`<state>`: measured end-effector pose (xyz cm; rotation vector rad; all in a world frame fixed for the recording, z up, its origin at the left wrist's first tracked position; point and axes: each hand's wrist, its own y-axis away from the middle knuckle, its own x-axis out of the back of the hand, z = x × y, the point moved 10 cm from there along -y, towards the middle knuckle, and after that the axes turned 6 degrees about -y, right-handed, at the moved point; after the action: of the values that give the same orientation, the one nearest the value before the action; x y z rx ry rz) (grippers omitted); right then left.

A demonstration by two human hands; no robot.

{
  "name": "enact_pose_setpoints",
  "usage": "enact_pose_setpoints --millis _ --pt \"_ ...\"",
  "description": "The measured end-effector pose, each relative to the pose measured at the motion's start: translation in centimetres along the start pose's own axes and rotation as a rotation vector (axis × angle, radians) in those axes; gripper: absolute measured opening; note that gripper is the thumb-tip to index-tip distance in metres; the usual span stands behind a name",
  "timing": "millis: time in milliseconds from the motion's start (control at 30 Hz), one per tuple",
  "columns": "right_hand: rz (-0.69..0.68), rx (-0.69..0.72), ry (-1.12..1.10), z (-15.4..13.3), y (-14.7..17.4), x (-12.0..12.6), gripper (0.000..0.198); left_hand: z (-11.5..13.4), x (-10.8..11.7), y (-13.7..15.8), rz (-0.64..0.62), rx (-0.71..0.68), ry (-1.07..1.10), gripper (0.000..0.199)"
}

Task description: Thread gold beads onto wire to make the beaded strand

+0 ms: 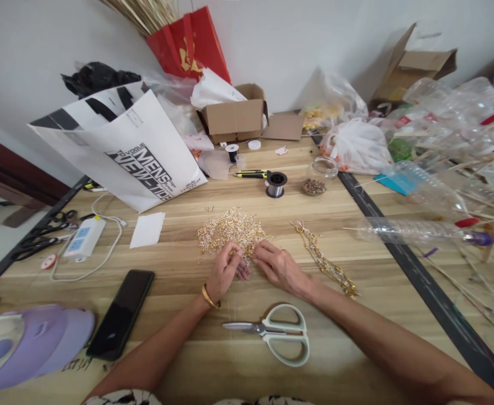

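A heap of small gold and silvery beads [230, 225] is spread on the wooden table. At its near edge, my left hand [226, 267], with a gold bangle at the wrist, has its thumb and index finger pinched together and the other fingers curled. What sits in that pinch is too small to name. My right hand [276, 263] reaches into the heap's near right edge, fingertips pressed together; anything between them is hidden. Beaded gold and silver strands [325, 256] lie to its right. Below both hands rest scissors [280, 332] with pale handles, blades pointing left.
Behind the heap stand a spool of wire [276, 184], a cutter knife [250, 174] and a jar of beads [316, 180]. A phone [120, 315], a power strip [84, 239] and a white paper bag [128, 152] are on the left. Plastic bottles [427, 183] crowd the right.
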<state>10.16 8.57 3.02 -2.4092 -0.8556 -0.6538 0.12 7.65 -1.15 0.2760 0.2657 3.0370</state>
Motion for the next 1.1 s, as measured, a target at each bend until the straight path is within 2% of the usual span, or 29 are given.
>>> enact_pose_setpoints --millis 200,567,900,1100 --pt "-0.077 0.007 0.179 -0.4 0.3 -1.0 0.016 0.4 0.0 0.2 0.000 -0.030 -0.008 0.027" --pt "-0.132 0.019 0.237 -1.2 0.3 -1.5 0.018 0.8 -0.1 0.5 -0.009 -0.089 -0.038 0.025" --pt "-0.207 0.015 0.504 -2.6 0.6 -2.1 0.014 1.1 0.0 0.8 0.001 -0.119 -0.073 0.023" --pt "-0.230 -0.001 0.498 -2.6 0.8 -2.4 0.015 1.2 0.1 0.9 0.006 -0.155 -0.058 0.021"
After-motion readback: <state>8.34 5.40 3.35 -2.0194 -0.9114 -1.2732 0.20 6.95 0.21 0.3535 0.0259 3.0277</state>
